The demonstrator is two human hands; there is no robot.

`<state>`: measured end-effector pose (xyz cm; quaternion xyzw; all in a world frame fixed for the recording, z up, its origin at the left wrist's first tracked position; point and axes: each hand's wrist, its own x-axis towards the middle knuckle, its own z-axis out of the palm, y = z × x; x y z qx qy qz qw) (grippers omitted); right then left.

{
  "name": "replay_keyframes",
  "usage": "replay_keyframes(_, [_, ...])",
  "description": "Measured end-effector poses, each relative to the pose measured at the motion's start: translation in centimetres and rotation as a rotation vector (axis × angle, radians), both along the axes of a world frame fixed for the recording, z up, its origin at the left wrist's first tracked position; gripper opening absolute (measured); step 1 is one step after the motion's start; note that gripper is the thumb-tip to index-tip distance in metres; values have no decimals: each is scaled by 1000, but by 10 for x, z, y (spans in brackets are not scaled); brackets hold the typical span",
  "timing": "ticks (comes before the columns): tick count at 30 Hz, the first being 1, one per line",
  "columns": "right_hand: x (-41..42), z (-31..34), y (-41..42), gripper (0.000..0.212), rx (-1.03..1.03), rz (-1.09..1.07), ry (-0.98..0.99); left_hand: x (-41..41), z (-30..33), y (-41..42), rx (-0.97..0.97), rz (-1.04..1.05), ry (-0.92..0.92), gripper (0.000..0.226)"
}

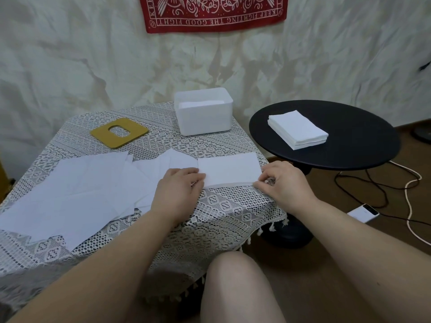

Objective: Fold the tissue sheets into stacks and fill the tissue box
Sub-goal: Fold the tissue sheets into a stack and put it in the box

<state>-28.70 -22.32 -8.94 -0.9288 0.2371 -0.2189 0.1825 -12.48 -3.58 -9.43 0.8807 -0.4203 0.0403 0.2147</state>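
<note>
we have a folded tissue stack [229, 170] on the lace-covered tabletop [217, 206], bracketed by both hands. our left hand [179, 185] lies against the stack's left edge with fingers curled in at its near corner, so that grip looks closed on the stack, though the fingertips are partly hidden. our right hand [283, 183] pinches the stack's near right corner, thumb and fingertips at the layered edge.

the main risk, as we judge it, is the layers fanning or sliding apart when we lift: the grips hold only the two near corners, so the far side could sag and spill. a squeeze that is too hard could crumple the soft edges. the stack also sits close to the tabletop's right edge, just under the right grip, and a careless drag could push it off.

beyond both grips, further up the tabletop, stands the white tissue box [204, 111], open on top, with some white tissue already showing inside; how full it is we cannot tell. its yellow lid [119, 133], with an oval slot, lies flat beyond and left of the left grip. loose unfolded sheets [77, 194] spread left of the left grip. another finished stack [297, 129] waits on the black round table [349, 148], beyond the right grip.
</note>
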Motion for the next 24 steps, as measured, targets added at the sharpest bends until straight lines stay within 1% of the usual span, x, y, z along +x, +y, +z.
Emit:
replay_keyframes(3, [0, -3, 0, 24, -21, -7, -35, 0, 0, -2, 87, -1, -14, 37])
replay_keyframes(7, [11, 4, 8, 28, -16, -8, -122, 2, -1, -3, 121, -2, -15, 38])
replay_keyframes(8, [16, 7, 11, 35, -29, 29, -80, 2, -1, -4, 125, -3, -12, 38])
replay_keyframes(9, [21, 10, 15, 43, -64, 79, 10, 2, -2, -4, 128, -3, -13, 39])
replay_keyframes(11, [28, 9, 24, 61, -154, 166, 243, 2, -2, -3, 129, 0, -23, 39])
replay_keyframes(13, [30, 5, 31, 73, -166, 204, 434, 2, -2, -3, 130, -3, -45, 39])
replay_keyframes(14, [29, 3, 33, 78, -161, 215, 489, 1, -1, -2, 131, -14, -52, 40])
replay_keyframes(19, [28, 2, 32, 84, -179, 236, 569, -3, -2, -3, 197, -126, -76, 42])
replay_keyframes(24, [26, 3, 32, 87, -160, 230, 593, -2, -2, -2, 197, -125, -26, 42])
